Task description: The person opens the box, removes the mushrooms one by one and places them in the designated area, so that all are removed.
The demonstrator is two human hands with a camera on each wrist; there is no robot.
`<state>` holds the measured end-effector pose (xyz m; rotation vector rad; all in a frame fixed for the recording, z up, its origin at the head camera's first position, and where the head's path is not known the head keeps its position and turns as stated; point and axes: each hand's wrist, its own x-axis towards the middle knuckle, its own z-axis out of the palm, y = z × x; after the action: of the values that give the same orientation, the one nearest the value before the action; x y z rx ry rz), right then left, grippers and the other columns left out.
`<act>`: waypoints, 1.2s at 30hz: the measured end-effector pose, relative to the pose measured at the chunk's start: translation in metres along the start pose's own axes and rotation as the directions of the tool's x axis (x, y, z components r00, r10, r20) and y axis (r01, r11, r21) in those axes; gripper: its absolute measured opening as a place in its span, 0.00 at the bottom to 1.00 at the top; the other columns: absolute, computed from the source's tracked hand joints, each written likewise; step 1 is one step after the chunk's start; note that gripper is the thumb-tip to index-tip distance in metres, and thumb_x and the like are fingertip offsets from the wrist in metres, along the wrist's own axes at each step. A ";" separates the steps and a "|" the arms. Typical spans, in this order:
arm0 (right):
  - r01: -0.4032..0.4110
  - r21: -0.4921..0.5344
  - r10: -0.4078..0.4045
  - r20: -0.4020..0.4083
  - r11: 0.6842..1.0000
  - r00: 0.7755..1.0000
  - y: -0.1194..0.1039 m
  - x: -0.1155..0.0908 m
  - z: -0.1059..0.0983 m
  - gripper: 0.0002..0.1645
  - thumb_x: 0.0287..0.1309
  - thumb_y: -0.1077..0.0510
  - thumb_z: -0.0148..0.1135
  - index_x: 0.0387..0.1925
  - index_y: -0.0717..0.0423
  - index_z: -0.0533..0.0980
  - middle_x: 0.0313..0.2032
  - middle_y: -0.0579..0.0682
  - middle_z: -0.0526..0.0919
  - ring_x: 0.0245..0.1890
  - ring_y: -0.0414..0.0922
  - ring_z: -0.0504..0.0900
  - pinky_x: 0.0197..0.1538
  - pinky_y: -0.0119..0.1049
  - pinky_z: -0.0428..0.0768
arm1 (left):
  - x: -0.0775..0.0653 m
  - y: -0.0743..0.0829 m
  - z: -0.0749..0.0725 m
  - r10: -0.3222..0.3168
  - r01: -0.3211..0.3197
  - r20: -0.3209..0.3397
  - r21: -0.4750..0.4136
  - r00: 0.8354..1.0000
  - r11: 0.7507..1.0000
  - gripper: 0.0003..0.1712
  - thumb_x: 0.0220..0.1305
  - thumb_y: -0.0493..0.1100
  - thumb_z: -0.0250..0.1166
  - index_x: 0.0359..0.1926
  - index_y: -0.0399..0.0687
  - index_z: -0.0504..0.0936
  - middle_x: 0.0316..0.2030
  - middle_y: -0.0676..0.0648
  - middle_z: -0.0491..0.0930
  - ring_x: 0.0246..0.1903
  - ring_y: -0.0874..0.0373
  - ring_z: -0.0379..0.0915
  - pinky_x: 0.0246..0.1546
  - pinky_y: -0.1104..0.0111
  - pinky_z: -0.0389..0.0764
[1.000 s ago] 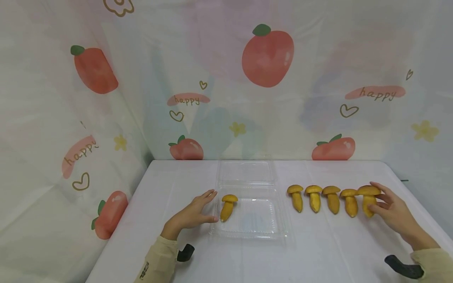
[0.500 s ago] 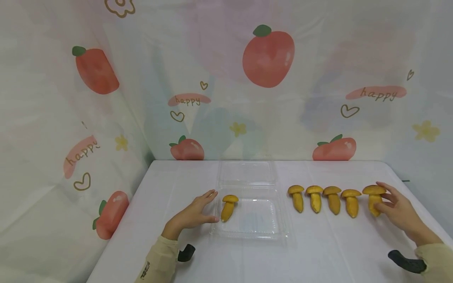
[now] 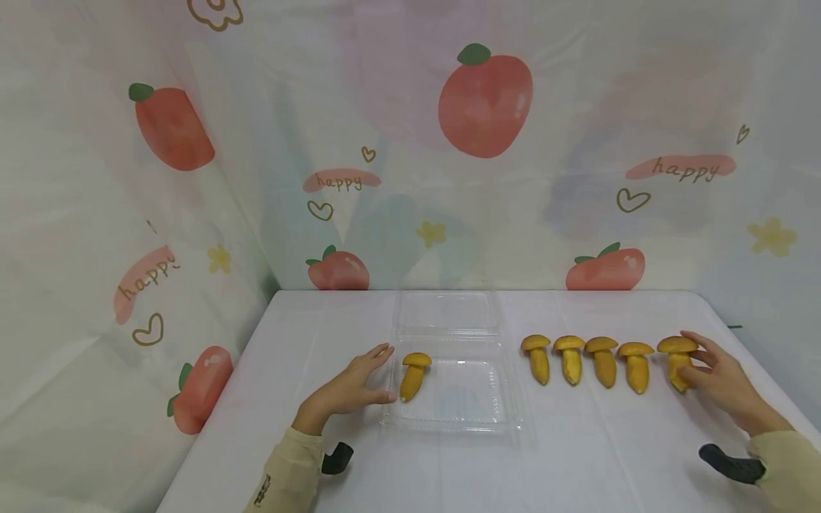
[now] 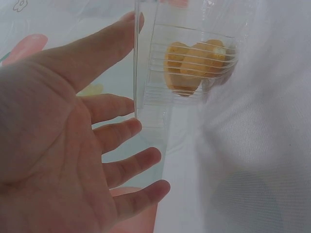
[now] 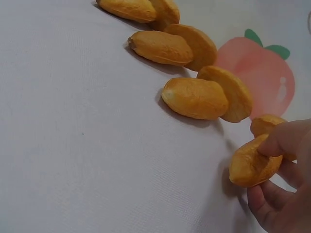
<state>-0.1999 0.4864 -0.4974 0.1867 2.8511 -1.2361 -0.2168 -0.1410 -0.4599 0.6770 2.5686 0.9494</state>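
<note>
My right hand (image 3: 723,376) pinches a yellow mushroom (image 3: 678,362) at the right end of a row. In the right wrist view the thumb presses into that mushroom's stem (image 5: 248,167), and fingers curl beneath it. To its left lie several like mushrooms (image 3: 636,370), caps toward the back, with a gap between them and the held one. My left hand (image 3: 349,385) is spread at the left side of a clear plastic clamshell box (image 3: 449,427), thumb and fingertips at its edge. One mushroom (image 3: 413,377) lies inside the box, near its left wall.
The box's hinged lid (image 3: 445,312) lies folded back toward the rear of the table. A white cloth (image 3: 577,456) covers the table. Behind and on the left hang printed curtains (image 3: 410,107) with peach pictures and the word "happy".
My right hand has shifted slightly right with the end mushroom, which has come apart from its neighbour, then stayed nearly still. The left hand has kept its place at the box.
</note>
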 end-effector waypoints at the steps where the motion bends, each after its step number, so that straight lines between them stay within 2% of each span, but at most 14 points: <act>1: -0.004 0.006 0.004 0.006 1.000 1.000 0.001 0.001 0.001 0.44 0.74 0.59 0.49 0.77 0.69 0.37 0.67 0.84 0.50 0.60 0.81 0.59 0.31 0.13 0.69 | 0.000 0.000 0.000 0.004 -0.004 -0.001 -0.002 1.000 1.000 0.51 0.64 0.51 0.71 0.79 0.41 0.54 0.80 0.38 0.49 0.77 0.34 0.47 0.73 0.38 0.57; 9: -0.007 0.006 0.007 0.039 1.000 0.999 0.008 0.009 0.003 0.45 0.74 0.58 0.52 0.77 0.70 0.37 0.67 0.85 0.52 0.60 0.81 0.62 0.33 0.14 0.73 | -0.002 -0.002 0.000 0.011 -0.011 0.001 -0.012 1.000 1.000 0.52 0.64 0.51 0.71 0.79 0.41 0.54 0.80 0.38 0.49 0.77 0.33 0.47 0.73 0.37 0.57; 19: -0.028 -0.012 0.029 0.049 1.000 0.998 0.007 0.012 0.001 0.48 0.76 0.53 0.52 0.77 0.69 0.36 0.66 0.86 0.53 0.61 0.81 0.60 0.32 0.16 0.75 | -0.003 -0.005 -0.001 0.002 -0.002 0.001 0.008 1.000 1.000 0.52 0.64 0.53 0.71 0.79 0.42 0.53 0.80 0.38 0.49 0.77 0.33 0.47 0.74 0.38 0.56; 21: -0.034 -0.026 0.035 0.059 0.999 0.998 0.007 0.013 0.001 0.49 0.76 0.51 0.53 0.77 0.69 0.35 0.66 0.87 0.53 0.62 0.81 0.60 0.37 0.25 0.83 | -0.003 -0.004 -0.001 0.000 0.000 0.005 0.002 1.000 1.000 0.52 0.64 0.52 0.71 0.79 0.43 0.53 0.80 0.39 0.48 0.77 0.34 0.47 0.74 0.38 0.56; 23: -0.051 -0.038 0.053 0.069 0.998 0.996 0.006 0.013 -0.001 0.49 0.76 0.48 0.51 0.77 0.68 0.34 0.67 0.87 0.52 0.63 0.82 0.58 0.49 0.43 0.86 | -0.003 -0.004 -0.001 0.000 0.000 0.006 -0.001 1.000 1.000 0.52 0.64 0.52 0.71 0.79 0.43 0.54 0.80 0.39 0.48 0.77 0.34 0.46 0.74 0.38 0.56; 26: -0.077 -0.041 0.080 0.090 0.996 0.993 0.007 0.012 -0.002 0.51 0.77 0.43 0.47 0.77 0.66 0.31 0.67 0.87 0.49 0.65 0.82 0.55 0.60 0.69 0.70 | -0.002 -0.004 0.000 0.005 -0.005 0.010 0.003 1.000 1.000 0.52 0.64 0.53 0.71 0.79 0.44 0.54 0.80 0.39 0.48 0.78 0.35 0.46 0.74 0.39 0.56; 28: -0.094 -0.032 0.097 0.095 0.995 0.991 0.008 0.011 -0.003 0.51 0.77 0.41 0.45 0.77 0.64 0.30 0.67 0.87 0.47 0.67 0.83 0.53 0.61 0.74 0.64 | -0.001 -0.004 0.000 0.012 -0.012 0.010 0.007 1.000 1.000 0.52 0.64 0.53 0.71 0.79 0.43 0.53 0.80 0.39 0.48 0.77 0.35 0.46 0.74 0.39 0.56; 29: -0.094 -0.041 0.097 0.092 0.995 0.991 0.009 0.010 -0.003 0.51 0.77 0.40 0.45 0.77 0.64 0.30 0.67 0.87 0.48 0.67 0.83 0.53 0.61 0.73 0.65 | -0.001 -0.004 0.000 0.015 -0.015 0.011 0.008 1.000 1.000 0.52 0.64 0.53 0.71 0.79 0.42 0.53 0.80 0.39 0.48 0.78 0.35 0.46 0.74 0.39 0.56; 30: -0.088 -0.042 0.091 0.088 0.995 0.992 0.010 0.010 -0.004 0.51 0.77 0.40 0.46 0.77 0.64 0.30 0.67 0.87 0.48 0.66 0.83 0.53 0.61 0.66 0.72 | 0.000 -0.004 -0.001 0.017 -0.017 0.012 0.011 1.000 1.000 0.52 0.64 0.53 0.71 0.79 0.42 0.53 0.80 0.39 0.49 0.77 0.35 0.47 0.74 0.39 0.56; 32: -0.070 -0.037 0.073 0.077 0.997 0.994 0.011 0.009 -0.003 0.51 0.76 0.42 0.47 0.77 0.64 0.31 0.68 0.87 0.50 0.65 0.83 0.56 0.55 0.47 0.84 | 0.000 -0.004 -0.001 0.024 -0.024 0.013 0.015 1.000 1.000 0.52 0.64 0.53 0.71 0.79 0.42 0.53 0.80 0.39 0.49 0.77 0.35 0.47 0.74 0.39 0.56; 33: -0.058 -0.040 0.060 0.067 0.998 0.996 0.012 0.009 -0.003 0.51 0.76 0.43 0.48 0.77 0.64 0.32 0.68 0.86 0.52 0.63 0.82 0.58 0.48 0.37 0.86 | 0.000 -0.004 -0.001 0.027 -0.027 0.013 0.016 1.000 0.999 0.52 0.64 0.53 0.71 0.79 0.41 0.53 0.80 0.38 0.49 0.77 0.35 0.47 0.74 0.39 0.56; 35: -0.030 -0.051 0.032 0.045 0.998 0.998 0.014 0.008 -0.002 0.50 0.76 0.45 0.50 0.78 0.64 0.34 0.65 0.86 0.56 0.58 0.79 0.65 0.35 0.20 0.79 | 0.001 -0.003 -0.001 0.029 -0.029 0.015 0.021 0.999 0.999 0.52 0.64 0.53 0.71 0.79 0.40 0.53 0.80 0.38 0.49 0.77 0.34 0.47 0.74 0.39 0.57; 36: -0.019 -0.041 0.021 0.042 0.999 0.999 0.014 0.008 -0.001 0.49 0.76 0.46 0.50 0.78 0.64 0.34 0.64 0.85 0.57 0.55 0.69 0.74 0.32 0.15 0.73 | 0.001 -0.003 -0.001 0.030 -0.030 0.015 0.021 0.999 0.999 0.52 0.64 0.52 0.71 0.79 0.40 0.53 0.80 0.38 0.49 0.77 0.34 0.47 0.74 0.39 0.57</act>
<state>-0.2063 0.4977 -0.5075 0.1853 2.8281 -1.1635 -0.2190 -0.1435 -0.4611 0.7274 2.5660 0.9244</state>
